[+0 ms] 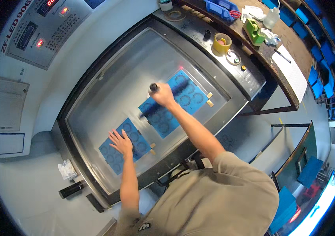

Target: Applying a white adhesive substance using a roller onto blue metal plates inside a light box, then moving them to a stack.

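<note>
Big blue sheet [186,100] lies on the flat bed [108,88], below and right of the nearer right hand [162,94], long side slanting up rightward, that grip wrapped around a black-ended handle [154,87], left hand [122,144] spread open.

Recorded were two blue ring-patterned sheets [185,96], one left hand [122,144], one right hand [163,95] and one black-topped tool [154,87]. The bench [293,37] bore one blue bin [218,10], one pair of red-handled scissors [235,14], one green tape dispenser [253,33], one squeeze bottle [271,19], two crumpled white wads [270,36], one flat white paper [292,74] and one black pen [282,56]. The grey panel [59,37] showed three lit red displays [39,43].
</note>
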The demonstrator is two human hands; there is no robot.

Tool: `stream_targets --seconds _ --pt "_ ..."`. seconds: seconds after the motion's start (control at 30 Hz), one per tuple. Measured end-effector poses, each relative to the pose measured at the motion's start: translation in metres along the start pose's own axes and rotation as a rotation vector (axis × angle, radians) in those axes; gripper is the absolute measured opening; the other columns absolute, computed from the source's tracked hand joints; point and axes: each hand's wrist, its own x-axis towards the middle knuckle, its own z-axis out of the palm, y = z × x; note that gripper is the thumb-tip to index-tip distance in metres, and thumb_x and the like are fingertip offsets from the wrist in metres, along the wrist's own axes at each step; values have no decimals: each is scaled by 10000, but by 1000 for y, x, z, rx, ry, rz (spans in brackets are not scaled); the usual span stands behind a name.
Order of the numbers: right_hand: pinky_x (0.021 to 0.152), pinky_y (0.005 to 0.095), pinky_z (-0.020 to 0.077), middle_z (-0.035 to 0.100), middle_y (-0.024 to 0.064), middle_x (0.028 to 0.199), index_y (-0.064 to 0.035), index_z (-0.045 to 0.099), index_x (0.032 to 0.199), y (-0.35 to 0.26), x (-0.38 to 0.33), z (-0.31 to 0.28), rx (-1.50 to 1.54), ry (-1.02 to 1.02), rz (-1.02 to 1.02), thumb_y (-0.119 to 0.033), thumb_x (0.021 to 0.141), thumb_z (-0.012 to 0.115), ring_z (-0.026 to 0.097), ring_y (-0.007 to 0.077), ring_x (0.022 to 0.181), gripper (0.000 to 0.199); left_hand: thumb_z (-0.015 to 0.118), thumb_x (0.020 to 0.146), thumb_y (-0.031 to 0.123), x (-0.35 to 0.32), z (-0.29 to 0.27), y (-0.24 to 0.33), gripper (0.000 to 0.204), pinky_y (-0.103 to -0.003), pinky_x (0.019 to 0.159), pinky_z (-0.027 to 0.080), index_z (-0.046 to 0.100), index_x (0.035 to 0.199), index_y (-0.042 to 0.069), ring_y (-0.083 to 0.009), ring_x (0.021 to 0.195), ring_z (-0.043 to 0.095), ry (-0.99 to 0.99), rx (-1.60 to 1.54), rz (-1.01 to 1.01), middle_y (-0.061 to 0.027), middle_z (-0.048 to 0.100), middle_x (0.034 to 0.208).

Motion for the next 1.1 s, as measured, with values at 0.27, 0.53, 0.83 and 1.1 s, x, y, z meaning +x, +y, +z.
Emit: stream_targets --seconds 0.27,0.53,0.83,1.1 --pt "618 490 496 625 223 709 -23 566 787 -37 -118 -98 75 -73 191 -145 735 701 623 438 705 189 356 1025 488 21 5 -10 624 -613 1150 150 267 1538 145 -328 1477 189 -33 -40 47 -137 182 1611" --pt "772 496 536 666 303 901 -22 192 1482 37 -35 -255 -426 193 523 -253 755 748 670 444 849 944 387 1027 432 -22 -10 -79 558 -589 1147 182 327 1521 178 -332 1462 226 -14 -51 67 -117 258 1590" --pt "405 394 491 656 170 735 -144 390 1355 106 -32 -351 -226 257 720 -404 772 790 618 267 468 753 321 1019 519 -37 -8 -131 628 -742 1072 111 253 1545 182 -367 1475 161 -102 -144 -213 -148 181 1608" --pt "396 330 458 601 99 668 -169 233 1540 101 -57 -354 50 94 719 -400 772 789 556 194 448 976 406 1007 503 -56 -35 -82 626 -554 1129 255 388 1461 73 -392 1425 270 -336 -180 -107 -191 293 1552"
